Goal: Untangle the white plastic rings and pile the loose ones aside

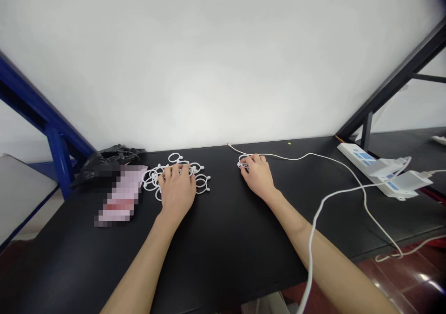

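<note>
A pile of thin white plastic rings (202, 183) with small knobs lies on the black table, left of the middle. My left hand (177, 189) rests on top of this pile, palm down, its fingers spread over the rings and hiding some of them. To the right and apart from the pile, my right hand (258, 173) is on the table with its fingers curled over a small cluster of white rings (243, 163). Part of that cluster shows at the fingertips; the rest is hidden under the hand.
A black plastic bag (111, 158) and a blurred pinkish packet (121, 195) lie at the left. At the right is a white power strip (362, 160) with plugged-in adapters. A white cable (334, 195) passes over my right forearm. Blue (57, 151) and black frame posts (366, 130) flank the table.
</note>
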`<state>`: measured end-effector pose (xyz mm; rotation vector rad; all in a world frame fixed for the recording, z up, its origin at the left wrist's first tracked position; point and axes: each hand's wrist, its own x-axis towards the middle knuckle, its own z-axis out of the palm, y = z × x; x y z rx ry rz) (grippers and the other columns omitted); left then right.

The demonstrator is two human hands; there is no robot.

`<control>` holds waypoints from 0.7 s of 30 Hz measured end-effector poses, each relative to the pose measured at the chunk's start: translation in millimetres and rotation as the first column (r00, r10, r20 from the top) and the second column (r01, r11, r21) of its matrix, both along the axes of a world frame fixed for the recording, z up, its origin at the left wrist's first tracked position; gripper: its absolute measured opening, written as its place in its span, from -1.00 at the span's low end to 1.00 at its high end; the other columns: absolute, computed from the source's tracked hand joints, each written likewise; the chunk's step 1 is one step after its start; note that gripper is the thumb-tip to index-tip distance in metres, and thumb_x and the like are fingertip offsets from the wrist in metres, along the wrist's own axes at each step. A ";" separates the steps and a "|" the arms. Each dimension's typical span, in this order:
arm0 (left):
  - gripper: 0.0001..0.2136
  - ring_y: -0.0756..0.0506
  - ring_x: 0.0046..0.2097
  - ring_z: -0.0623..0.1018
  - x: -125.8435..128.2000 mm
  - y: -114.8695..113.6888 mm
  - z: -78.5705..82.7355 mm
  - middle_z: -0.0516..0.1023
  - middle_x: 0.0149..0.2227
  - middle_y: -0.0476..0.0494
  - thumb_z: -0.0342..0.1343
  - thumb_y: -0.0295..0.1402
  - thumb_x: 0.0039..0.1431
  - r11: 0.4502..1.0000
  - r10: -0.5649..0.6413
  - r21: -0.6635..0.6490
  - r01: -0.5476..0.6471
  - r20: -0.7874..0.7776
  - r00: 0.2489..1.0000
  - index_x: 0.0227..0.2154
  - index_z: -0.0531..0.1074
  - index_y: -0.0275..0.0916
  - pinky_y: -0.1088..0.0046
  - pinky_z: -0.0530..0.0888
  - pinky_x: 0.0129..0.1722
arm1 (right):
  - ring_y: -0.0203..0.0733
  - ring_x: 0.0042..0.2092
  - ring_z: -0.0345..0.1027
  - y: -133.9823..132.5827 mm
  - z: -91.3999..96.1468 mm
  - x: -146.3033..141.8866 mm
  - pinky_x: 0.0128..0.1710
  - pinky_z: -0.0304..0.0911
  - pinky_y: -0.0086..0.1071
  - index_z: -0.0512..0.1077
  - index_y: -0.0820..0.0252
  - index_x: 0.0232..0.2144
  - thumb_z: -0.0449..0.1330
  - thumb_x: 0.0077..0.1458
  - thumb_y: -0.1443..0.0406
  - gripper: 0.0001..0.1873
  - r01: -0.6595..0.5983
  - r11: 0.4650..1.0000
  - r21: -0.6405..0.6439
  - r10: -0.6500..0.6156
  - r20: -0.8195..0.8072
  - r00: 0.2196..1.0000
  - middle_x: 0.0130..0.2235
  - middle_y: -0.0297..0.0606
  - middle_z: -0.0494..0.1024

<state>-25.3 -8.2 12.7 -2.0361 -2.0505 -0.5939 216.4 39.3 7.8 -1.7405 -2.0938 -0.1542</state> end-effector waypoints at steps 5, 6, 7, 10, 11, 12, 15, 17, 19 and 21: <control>-0.66 -0.38 0.03 0.36 0.3 0.3 -0.1 0.47 -0.01 -0.35 -0.10 -0.32 0.27 1.000 0.010 0.004 -0.010 -0.017 1.000 0.02 0.43 -0.27 0.01 0.33 -0.03 | 0.03 -0.06 0.23 -0.6 -0.9 -0.1 -0.09 0.17 -0.19 0.48 0.15 -0.14 0.14 0.19 0.30 -0.79 0.002 1.000 0.011 -0.002 0.017 1.000 -0.10 -0.10 0.45; -0.66 -0.38 0.03 0.36 0.3 0.4 -0.4 0.48 -0.01 -0.35 -0.10 -0.32 0.27 1.000 0.010 0.006 -0.010 -0.018 1.000 0.02 0.43 -0.26 0.00 0.33 -0.03 | 0.03 -0.06 0.23 -0.6 -1.0 -0.1 -0.09 0.17 -0.19 0.48 0.14 -0.13 0.14 0.19 0.30 -0.79 0.000 1.000 0.013 0.000 0.019 1.000 -0.10 -0.09 0.45; -0.66 -0.38 0.03 0.36 0.1 0.6 -0.8 0.48 -0.01 -0.35 -0.10 -0.32 0.27 1.000 0.008 0.008 -0.008 -0.018 1.000 0.01 0.43 -0.25 0.00 0.33 -0.04 | 0.03 -0.05 0.23 -0.6 -1.0 -0.1 -0.09 0.17 -0.19 0.48 0.14 -0.12 0.13 0.19 0.30 -0.78 -0.002 1.000 0.012 0.001 0.020 1.000 -0.10 -0.09 0.45; -0.67 -0.38 0.03 0.36 -0.3 0.8 -1.7 0.48 -0.01 -0.34 -0.10 -0.32 0.27 1.000 0.005 0.014 -0.005 -0.016 1.000 0.01 0.43 -0.24 -0.01 0.33 -0.04 | 0.04 -0.05 0.23 -0.8 -0.1 -0.8 -0.10 0.17 -0.19 0.45 0.15 -0.09 0.13 0.18 0.32 -0.75 -0.001 1.000 0.011 0.001 0.021 1.000 -0.10 -0.08 0.44; -0.67 -0.38 0.03 0.35 -0.4 0.8 -1.9 0.48 -0.01 -0.34 -0.10 -0.32 0.27 1.000 0.004 0.013 -0.004 -0.017 1.000 0.01 0.43 -0.24 0.00 0.33 -0.04 | 0.03 -0.06 0.23 -0.9 0.5 -1.2 -0.10 0.17 -0.20 0.44 0.16 -0.08 0.13 0.17 0.33 -0.75 0.001 1.000 0.011 -0.001 0.022 1.000 -0.10 -0.08 0.44; -0.67 -0.38 0.03 0.35 -0.4 0.8 -1.9 0.48 -0.01 -0.34 -0.10 -0.32 0.27 1.000 0.005 0.013 -0.005 -0.018 1.000 0.00 0.43 -0.24 0.00 0.33 -0.04 | 0.03 -0.07 0.23 -1.1 1.1 -1.7 -0.11 0.17 -0.20 0.44 0.17 -0.09 0.14 0.17 0.33 -0.76 0.007 1.000 0.012 -0.007 0.024 1.000 -0.11 -0.08 0.43; -0.67 -0.38 0.04 0.35 -0.2 0.7 -1.4 0.47 -0.01 -0.34 -0.10 -0.31 0.27 1.000 0.006 0.008 -0.006 -0.017 1.000 0.00 0.43 -0.25 0.00 0.32 -0.03 | 0.02 -0.10 0.24 -1.9 3.1 -2.9 -0.12 0.18 -0.21 0.42 0.20 -0.18 0.16 0.15 0.30 -0.83 0.033 0.999 0.018 -0.034 0.029 0.999 -0.13 -0.07 0.41; -0.67 -0.38 0.05 0.35 0.1 0.5 -0.9 0.47 -0.01 -0.35 -0.10 -0.31 0.28 1.000 0.005 0.003 -0.005 -0.015 1.000 0.00 0.43 -0.27 0.00 0.32 -0.02 | 0.02 -0.11 0.24 -2.6 4.0 -3.3 -0.12 0.18 -0.20 0.43 0.19 -0.24 0.17 0.15 0.28 -0.87 0.044 0.999 0.026 -0.044 0.026 0.999 -0.13 -0.08 0.40; -0.67 -0.39 0.05 0.35 0.3 0.3 -0.4 0.47 -0.01 -0.35 -0.09 -0.31 0.28 1.000 0.004 -0.001 -0.004 -0.014 1.000 -0.01 0.43 -0.28 0.00 0.32 -0.02 | 0.02 -0.10 0.24 -3.3 4.5 -3.3 -0.12 0.18 -0.20 0.43 0.18 -0.28 0.17 0.15 0.27 -0.90 0.045 0.998 0.033 -0.046 0.025 0.999 -0.13 -0.08 0.39; -0.67 -0.39 0.04 0.35 0.4 0.1 -0.1 0.47 -0.01 -0.34 -0.09 -0.30 0.28 1.000 0.005 -0.003 -0.005 -0.012 1.000 -0.01 0.43 -0.27 0.00 0.32 -0.02 | 0.02 -0.09 0.23 -4.0 4.5 -3.2 -0.11 0.18 -0.19 0.44 0.17 -0.31 0.17 0.15 0.27 -0.91 0.047 0.998 0.035 -0.048 0.029 0.998 -0.12 -0.08 0.39</control>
